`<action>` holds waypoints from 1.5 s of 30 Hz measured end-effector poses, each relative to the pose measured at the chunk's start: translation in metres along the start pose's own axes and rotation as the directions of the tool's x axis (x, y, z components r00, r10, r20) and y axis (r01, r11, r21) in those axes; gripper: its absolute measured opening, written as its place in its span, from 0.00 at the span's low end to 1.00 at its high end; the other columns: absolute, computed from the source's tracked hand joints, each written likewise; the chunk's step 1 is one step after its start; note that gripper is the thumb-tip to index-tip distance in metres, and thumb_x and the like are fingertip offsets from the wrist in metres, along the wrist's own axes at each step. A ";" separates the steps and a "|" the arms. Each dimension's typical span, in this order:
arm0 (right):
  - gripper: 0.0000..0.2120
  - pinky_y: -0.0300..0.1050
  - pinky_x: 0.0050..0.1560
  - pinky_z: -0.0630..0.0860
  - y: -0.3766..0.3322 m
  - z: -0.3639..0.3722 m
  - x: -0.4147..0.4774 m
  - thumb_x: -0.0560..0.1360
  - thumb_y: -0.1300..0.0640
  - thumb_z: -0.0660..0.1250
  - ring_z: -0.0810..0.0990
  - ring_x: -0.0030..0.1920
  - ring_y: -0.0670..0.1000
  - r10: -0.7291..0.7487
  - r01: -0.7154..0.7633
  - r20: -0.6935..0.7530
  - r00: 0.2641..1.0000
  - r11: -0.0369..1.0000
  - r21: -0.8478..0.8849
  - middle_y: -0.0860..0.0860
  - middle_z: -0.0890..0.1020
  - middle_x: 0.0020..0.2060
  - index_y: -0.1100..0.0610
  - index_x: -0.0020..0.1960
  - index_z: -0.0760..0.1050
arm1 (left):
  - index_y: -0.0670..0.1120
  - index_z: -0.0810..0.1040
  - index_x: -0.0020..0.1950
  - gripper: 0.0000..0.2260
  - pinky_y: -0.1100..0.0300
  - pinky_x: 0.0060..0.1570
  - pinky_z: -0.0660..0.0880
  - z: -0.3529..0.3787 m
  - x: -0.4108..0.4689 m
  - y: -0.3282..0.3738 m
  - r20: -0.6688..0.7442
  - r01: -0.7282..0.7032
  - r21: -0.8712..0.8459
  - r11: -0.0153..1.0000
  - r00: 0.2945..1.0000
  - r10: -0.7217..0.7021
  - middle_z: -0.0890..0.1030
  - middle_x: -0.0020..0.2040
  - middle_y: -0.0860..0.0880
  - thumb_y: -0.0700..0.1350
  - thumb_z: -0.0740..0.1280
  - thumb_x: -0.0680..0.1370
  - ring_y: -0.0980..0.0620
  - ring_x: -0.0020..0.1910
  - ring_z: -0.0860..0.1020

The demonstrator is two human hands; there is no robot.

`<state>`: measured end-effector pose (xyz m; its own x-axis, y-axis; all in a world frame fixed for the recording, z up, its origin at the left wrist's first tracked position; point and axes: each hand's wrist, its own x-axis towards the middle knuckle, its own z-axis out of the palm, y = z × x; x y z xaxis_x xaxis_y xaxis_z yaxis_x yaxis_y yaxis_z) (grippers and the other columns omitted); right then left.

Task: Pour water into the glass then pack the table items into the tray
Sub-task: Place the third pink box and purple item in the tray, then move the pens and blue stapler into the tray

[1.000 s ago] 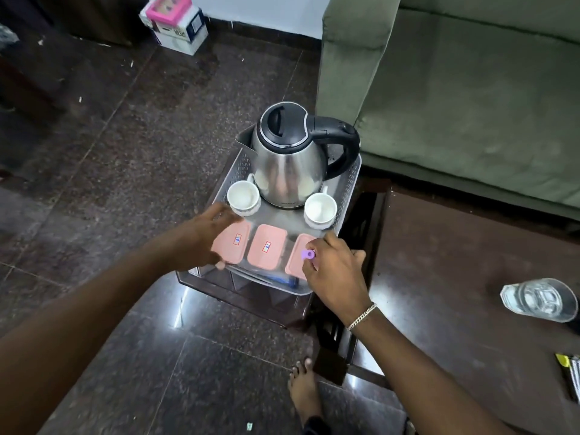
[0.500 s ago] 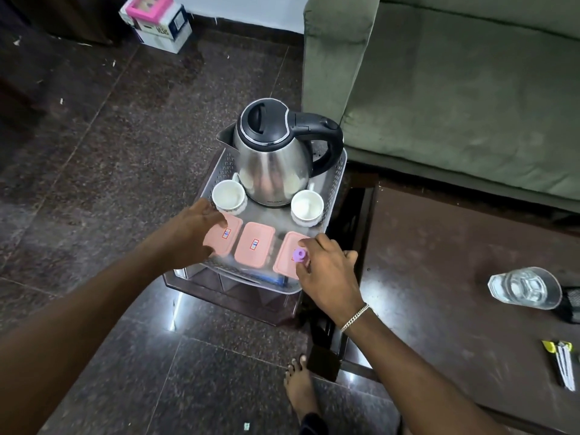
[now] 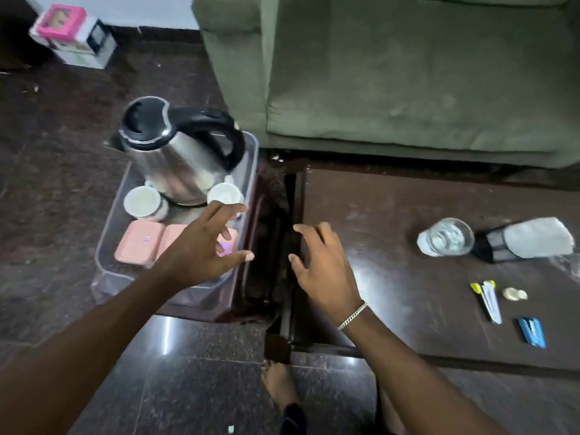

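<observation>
A clear plastic tray (image 3: pixel 103 246) sits on a small stand at the left and holds a steel kettle (image 3: pixel 175 158), two white cups (image 3: pixel 142 202) and pink lidded boxes (image 3: pixel 138 243). A small purple piece (image 3: pixel 226 248) lies on one box. My left hand (image 3: pixel 204 249) hovers open over the tray's near right part, holding nothing. My right hand (image 3: pixel 323 265) is open above the dark table's left edge, also empty. The glass (image 3: pixel 447 238) with water stands on the table (image 3: pixel 392 277) at the right.
A black mesh holder with a white cloth (image 3: pixel 527 243) lies beside the glass. Sachets (image 3: pixel 488 298), a small pale object (image 3: pixel 514 294) and a blue packet (image 3: pixel 532 332) lie on the table's right. A green sofa (image 3: pixel 392 73) stands behind. My bare foot (image 3: pixel 279 387) is on the floor.
Both hands let go of the tray and lifted away toward the right, fingers spread. The purple piece left my right hand and lies on a pink box. The view swung right.
</observation>
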<state>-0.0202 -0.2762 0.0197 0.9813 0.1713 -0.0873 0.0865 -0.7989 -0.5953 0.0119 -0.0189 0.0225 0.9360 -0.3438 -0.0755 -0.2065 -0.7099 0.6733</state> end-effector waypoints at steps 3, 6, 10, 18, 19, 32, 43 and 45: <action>0.24 0.53 0.55 0.79 0.043 -0.023 -0.019 0.76 0.55 0.71 0.75 0.58 0.55 0.058 -0.058 -0.025 0.998 0.998 -0.002 0.51 0.72 0.60 0.52 0.71 0.71 | 0.54 0.69 0.74 0.36 0.68 0.38 0.78 0.041 0.024 0.037 0.039 -0.039 -0.046 0.998 0.998 0.041 0.70 0.58 0.57 0.62 0.76 0.69 0.54 0.45 0.79; 0.24 0.54 0.58 0.77 0.090 -0.048 -0.041 0.76 0.56 0.71 0.75 0.58 0.57 0.125 -0.124 -0.056 0.991 0.992 0.015 0.53 0.73 0.60 0.54 0.71 0.72 | 0.55 0.69 0.75 0.36 0.68 0.37 0.78 0.090 0.048 0.073 0.103 -0.083 -0.072 0.994 0.991 0.091 0.70 0.58 0.56 0.58 0.78 0.70 0.54 0.46 0.78; 0.24 0.54 0.60 0.77 0.153 -0.081 -0.071 0.75 0.58 0.72 0.76 0.60 0.58 0.205 -0.203 -0.114 0.972 0.979 0.033 0.54 0.74 0.62 0.55 0.70 0.73 | 0.59 0.68 0.75 0.35 0.70 0.38 0.79 0.160 0.074 0.121 0.186 -0.093 -0.116 0.989 0.976 0.113 0.68 0.58 0.61 0.61 0.75 0.70 0.56 0.48 0.78; 0.22 0.56 0.62 0.76 0.269 -0.137 -0.129 0.74 0.59 0.71 0.77 0.60 0.60 0.370 -0.371 -0.184 0.910 0.928 0.035 0.56 0.75 0.59 0.57 0.67 0.74 | 0.59 0.71 0.70 0.29 0.62 0.42 0.82 0.292 0.108 0.211 0.278 -0.091 -0.140 0.986 0.952 0.127 0.71 0.54 0.63 0.60 0.73 0.71 0.58 0.42 0.80; 0.21 0.56 0.62 0.76 0.282 -0.142 -0.137 0.74 0.60 0.71 0.77 0.60 0.60 0.392 -0.390 -0.187 0.901 0.920 0.045 0.56 0.75 0.59 0.58 0.66 0.75 | 0.58 0.72 0.70 0.28 0.59 0.44 0.82 0.307 0.111 0.223 0.286 -0.083 -0.146 0.986 0.950 0.122 0.71 0.54 0.62 0.58 0.74 0.71 0.58 0.40 0.80; 0.23 0.54 0.58 0.74 0.418 -0.157 -0.205 0.72 0.61 0.74 0.77 0.54 0.65 0.667 -0.671 -0.138 0.733 0.741 0.015 0.59 0.75 0.57 0.59 0.66 0.75 | 0.46 0.65 0.75 0.33 0.44 0.59 0.74 0.453 0.129 0.333 0.290 0.177 0.021 0.984 0.941 -0.176 0.75 0.70 0.43 0.54 0.74 0.75 0.38 0.66 0.76; 0.21 0.50 0.52 0.75 0.444 -0.151 -0.202 0.72 0.59 0.73 0.79 0.54 0.60 0.634 -0.634 -0.090 0.768 0.772 0.035 0.55 0.78 0.57 0.56 0.64 0.74 | 0.43 0.68 0.65 0.22 0.45 0.53 0.76 0.484 0.144 0.354 0.170 0.345 0.115 0.931 0.917 -0.361 0.77 0.62 0.38 0.47 0.70 0.75 0.32 0.56 0.80; 0.20 0.50 0.52 0.75 0.442 -0.152 -0.200 0.73 0.60 0.73 0.79 0.53 0.59 0.617 -0.616 -0.083 0.783 0.787 0.039 0.55 0.78 0.57 0.56 0.64 0.74 | 0.43 0.69 0.64 0.21 0.45 0.55 0.76 0.481 0.143 0.351 0.188 0.353 0.084 0.932 0.913 -0.363 0.77 0.62 0.39 0.47 0.71 0.75 0.33 0.57 0.79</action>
<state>-0.1524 -0.7517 -0.1043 0.8360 -0.4064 -0.3688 -0.5428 -0.7115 -0.4462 -0.0632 -0.6125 -0.1056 0.8758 -0.1719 -0.4511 0.1140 -0.8344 0.5393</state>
